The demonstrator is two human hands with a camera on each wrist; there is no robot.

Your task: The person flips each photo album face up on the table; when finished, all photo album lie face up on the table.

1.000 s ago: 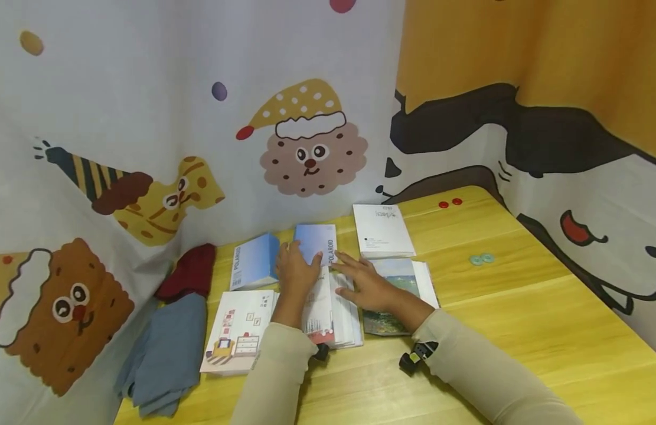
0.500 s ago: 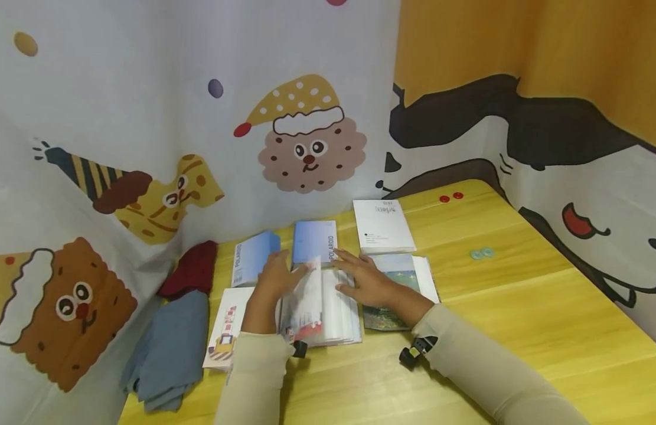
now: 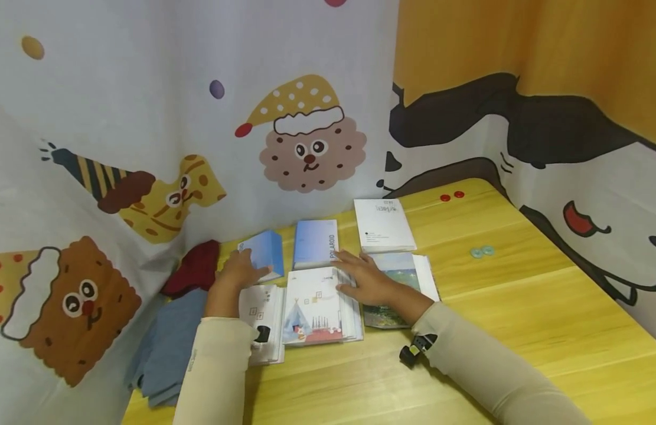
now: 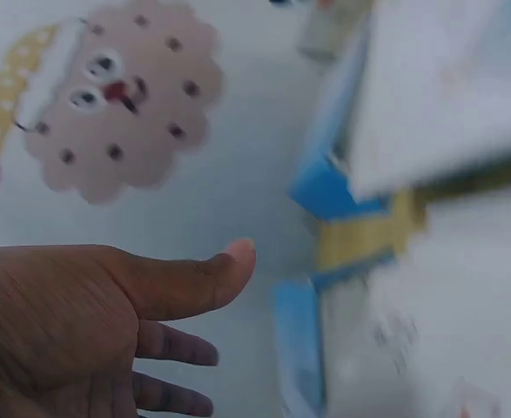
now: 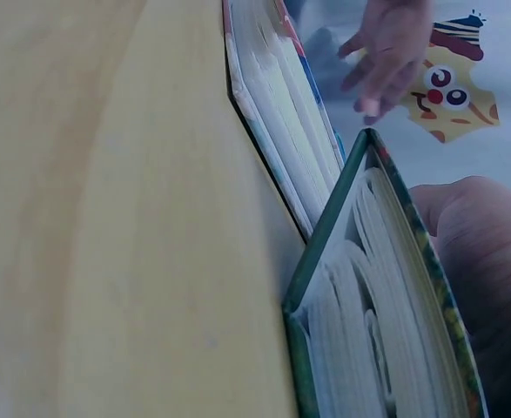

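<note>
My left hand (image 3: pixel 234 277), fingers extended and thumb out, is over the left-hand album (image 3: pixel 261 313) and the near edge of a blue box-shaped item (image 3: pixel 269 254). In the left wrist view nothing lies between its thumb and fingers. Beside it, an album with a tent drawing on its cover (image 3: pixel 312 307) lies on the table. My right hand (image 3: pixel 367 280), fingers spread, is at that album's right edge, overlapping the landscape-covered album (image 3: pixel 397 277). The right wrist view shows a green-edged album (image 5: pixel 386 287) with thick pages next to the right hand.
Another blue item printed POLAROID (image 3: pixel 315 242) and a white booklet (image 3: pixel 383 224) lie at the back. Folded grey cloth (image 3: pixel 170 348) and dark red cloth (image 3: pixel 192 271) are at the left. Red buttons (image 3: pixel 452 196) and pale green buttons (image 3: pixel 482 252) sit on the right.
My left hand has moved left, away from the middle album. That album's cover, raised and blurred half a second ago, now lies flat with its tent picture showing. The right hand stays nearly in place.
</note>
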